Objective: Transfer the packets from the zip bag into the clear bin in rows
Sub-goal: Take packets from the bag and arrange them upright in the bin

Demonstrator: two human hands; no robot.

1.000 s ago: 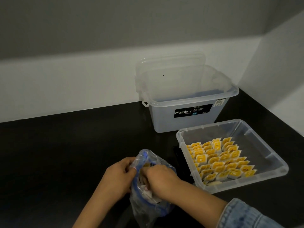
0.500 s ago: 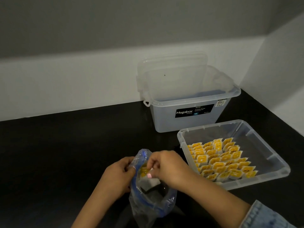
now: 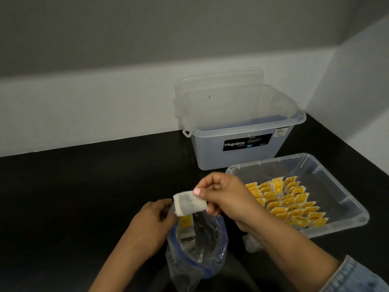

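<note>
A clear zip bag (image 3: 195, 249) with a blue rim stands open at the bottom centre. My left hand (image 3: 153, 220) grips its left rim. Just above the bag's mouth, my right hand (image 3: 223, 197) pinches a white packet (image 3: 189, 203) with a yellow tag (image 3: 185, 221) hanging below it on a string. A few packets lie inside the bag. To the right, the shallow clear bin (image 3: 336, 207) holds several rows of packets with yellow tags (image 3: 288, 203), filling its near left part.
A taller translucent Megabox storage box (image 3: 237, 144) stands behind the bin, its lid leaning on the wall. White walls close the black counter (image 3: 84, 186) at the back and right. A denim sleeve (image 3: 357, 279) covers my right forearm.
My right hand has come up out of the zip bag with a white packet pinched in its fingers. My left hand keeps hold of the bag's rim.
</note>
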